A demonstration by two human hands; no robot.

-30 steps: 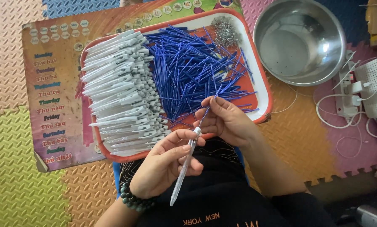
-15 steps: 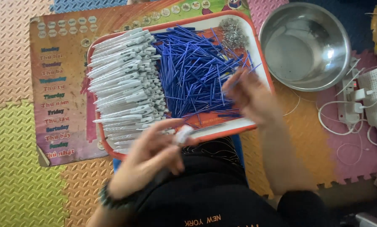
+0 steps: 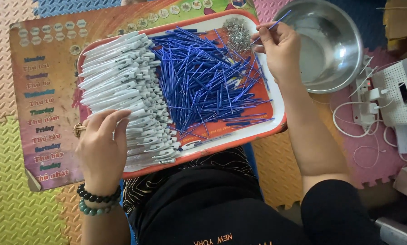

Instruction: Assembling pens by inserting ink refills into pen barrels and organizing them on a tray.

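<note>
An orange-rimmed tray [image 3: 258,131] lies in front of me. On its left side lies a stack of white pen barrels [image 3: 121,86], in the middle a heap of thin blue refills [image 3: 203,81], and at the far edge a small pile of metal springs [image 3: 236,34]. My left hand [image 3: 101,149] rests on the near end of the white barrels, fingers curled over them. My right hand [image 3: 276,47] is at the tray's far right corner beside the springs, pinching one blue refill [image 3: 278,20] that sticks up to the right.
A steel bowl [image 3: 344,27] stands right of the tray. A white power strip [image 3: 394,90] with white cables lies further right. A printed poster [image 3: 40,104] lies under the tray on coloured foam floor mats [image 3: 12,190]. My black-clothed lap is below.
Both hands left the assembled pen near my lap. The left hand moved onto the white barrels, and the right hand reached up to the tray's far corner with a blue refill.
</note>
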